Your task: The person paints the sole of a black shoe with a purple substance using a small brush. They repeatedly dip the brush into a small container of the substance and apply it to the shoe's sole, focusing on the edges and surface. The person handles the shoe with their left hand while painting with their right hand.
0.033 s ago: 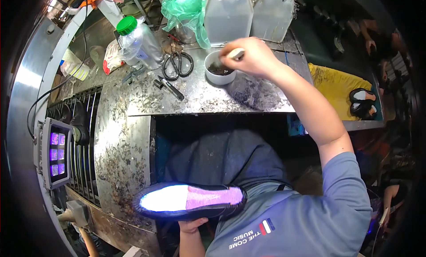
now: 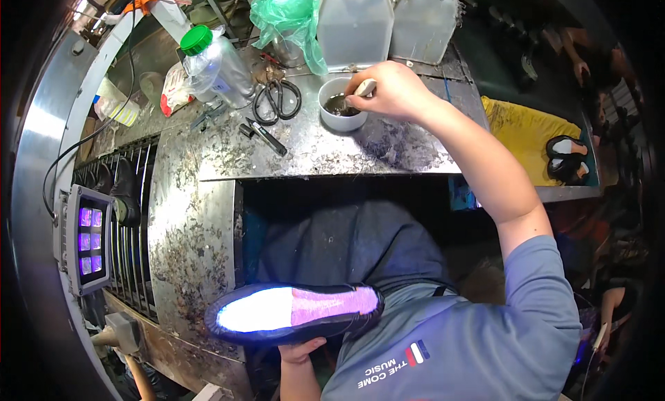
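Observation:
A black shoe (image 2: 263, 339) lies sole up across my lap, its bare sole glowing white at one end and pink at the other. From below, my left hand (image 2: 302, 350) supports it; the thumb shows, while the other fingers are mostly hidden under the shoe. Over the workbench, my right hand (image 2: 395, 93) is closed round a brush (image 2: 365, 88) with a pale handle. Its lower end reaches into a white bowl (image 2: 342, 122) of dark liquid, so the bristles cannot be seen.
Black-handled scissors (image 2: 276, 103) and a marker pen (image 2: 267, 136) lie left of the bowl. Green-capped jars (image 2: 220, 68) and pale plastic jugs (image 2: 355, 30) stand behind. A purple-lit lamp (image 2: 91, 240) is at left. Further right, shoes (image 2: 568, 158) rest on yellow cloth (image 2: 514, 134).
My right hand and the brush have shifted slightly within the bowl, and the hand's blur has gone. The shoe and my left hand stay almost where they were.

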`<state>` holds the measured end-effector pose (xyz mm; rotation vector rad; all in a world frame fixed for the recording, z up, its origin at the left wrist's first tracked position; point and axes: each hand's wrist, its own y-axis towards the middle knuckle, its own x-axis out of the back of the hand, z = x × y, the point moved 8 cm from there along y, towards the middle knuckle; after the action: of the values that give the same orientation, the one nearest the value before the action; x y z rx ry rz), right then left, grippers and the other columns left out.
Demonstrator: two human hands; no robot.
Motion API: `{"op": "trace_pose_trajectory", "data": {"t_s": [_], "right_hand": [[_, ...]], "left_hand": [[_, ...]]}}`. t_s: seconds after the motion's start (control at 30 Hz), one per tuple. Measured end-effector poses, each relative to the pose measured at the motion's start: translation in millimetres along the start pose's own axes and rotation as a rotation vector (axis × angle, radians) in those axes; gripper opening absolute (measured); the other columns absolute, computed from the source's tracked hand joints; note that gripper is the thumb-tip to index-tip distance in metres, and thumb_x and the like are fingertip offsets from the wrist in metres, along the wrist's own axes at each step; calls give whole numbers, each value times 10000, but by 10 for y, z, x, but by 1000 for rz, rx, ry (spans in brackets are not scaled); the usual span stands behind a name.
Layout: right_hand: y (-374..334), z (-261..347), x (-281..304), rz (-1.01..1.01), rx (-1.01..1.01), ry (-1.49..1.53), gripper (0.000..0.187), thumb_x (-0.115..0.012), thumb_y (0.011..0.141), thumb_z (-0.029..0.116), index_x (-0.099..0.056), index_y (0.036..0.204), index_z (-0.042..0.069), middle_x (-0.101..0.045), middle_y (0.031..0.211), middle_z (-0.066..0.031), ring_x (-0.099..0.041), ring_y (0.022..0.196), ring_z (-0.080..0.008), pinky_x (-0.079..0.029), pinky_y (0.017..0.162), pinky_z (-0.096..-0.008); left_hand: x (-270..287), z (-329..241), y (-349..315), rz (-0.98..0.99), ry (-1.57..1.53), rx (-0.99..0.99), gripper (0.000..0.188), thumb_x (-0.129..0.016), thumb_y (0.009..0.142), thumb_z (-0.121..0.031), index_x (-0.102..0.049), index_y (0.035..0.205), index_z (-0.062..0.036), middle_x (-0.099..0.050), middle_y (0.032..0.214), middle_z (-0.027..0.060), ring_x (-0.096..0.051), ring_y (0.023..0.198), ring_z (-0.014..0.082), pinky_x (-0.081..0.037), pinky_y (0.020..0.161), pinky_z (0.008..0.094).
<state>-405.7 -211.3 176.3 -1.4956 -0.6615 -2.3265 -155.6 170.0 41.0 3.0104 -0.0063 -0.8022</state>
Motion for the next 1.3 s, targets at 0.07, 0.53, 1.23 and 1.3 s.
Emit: {"op": "trace_pose_trajectory", "data": {"t_s": [0.07,0.53,1.23,1.3], "right_hand": [[-61,-10,93,-148,0,163,240,-778,856,293,-782,1010,109,-763,965,-124,-731,906,-284,-567,820,-371],[-188,-113,51,-135,-37,249,228,-773,888,268,-775,1016,79,-765,949,-91,-737,875,-262,-571,796,-343],[-1090,1369,-27,211,410,1285,186,-785,840,166,-756,957,24,-763,874,-107,-747,808,-207,-584,747,-302],[-1062,1430,-11,189,433,1256,185,-783,832,188,-757,933,35,-758,860,-106,-744,796,-226,-587,737,-311]], "left_hand": [[-116,-155,26,56,280,-44,924,-856,711,19,-412,1521,4,-515,1470,183,-504,1373,369,-412,1151,531],[-967,-1307,623,192,1613,-745,333,-624,987,-170,-539,1258,2,-686,1209,244,-676,1115,436,-581,937,547],[-1131,-1452,559,518,1999,-735,312,-602,1006,-100,-517,1306,-88,-682,1242,162,-670,1117,387,-583,917,544],[-1145,-1468,551,521,2001,-724,309,-603,1006,-98,-516,1302,-90,-681,1241,160,-669,1120,386,-581,921,547]]}}
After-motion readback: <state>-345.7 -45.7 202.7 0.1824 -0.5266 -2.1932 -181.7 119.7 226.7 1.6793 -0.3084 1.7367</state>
